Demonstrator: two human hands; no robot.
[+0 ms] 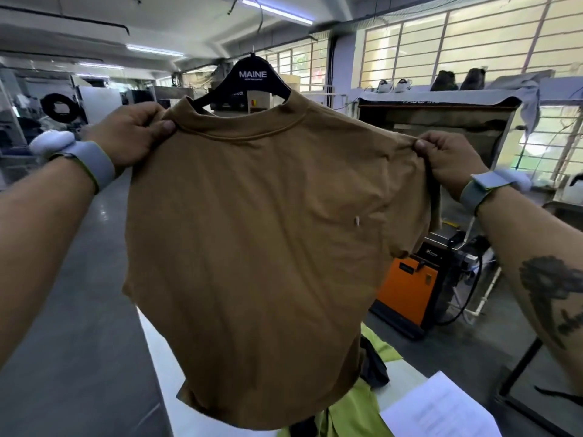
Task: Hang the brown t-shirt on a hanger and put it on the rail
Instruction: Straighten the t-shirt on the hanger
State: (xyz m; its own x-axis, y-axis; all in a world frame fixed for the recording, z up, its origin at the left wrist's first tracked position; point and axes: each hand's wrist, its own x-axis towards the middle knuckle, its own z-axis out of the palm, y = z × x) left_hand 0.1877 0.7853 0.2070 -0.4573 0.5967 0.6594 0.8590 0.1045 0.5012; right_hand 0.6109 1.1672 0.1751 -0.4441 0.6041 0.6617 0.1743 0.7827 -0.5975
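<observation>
Both hands — left (pixel 132 137), right (pixel 448 162) — pinch the brown t-shirt (pixel 268 247) already on its hanger (pixel 252 80); only the rail remains.

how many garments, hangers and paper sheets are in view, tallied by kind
brown cotton t-shirt: 1
lime green garment: 1
dark garment: 1
black MAINE hanger: 1
white paper sheet: 1
total: 5
</observation>
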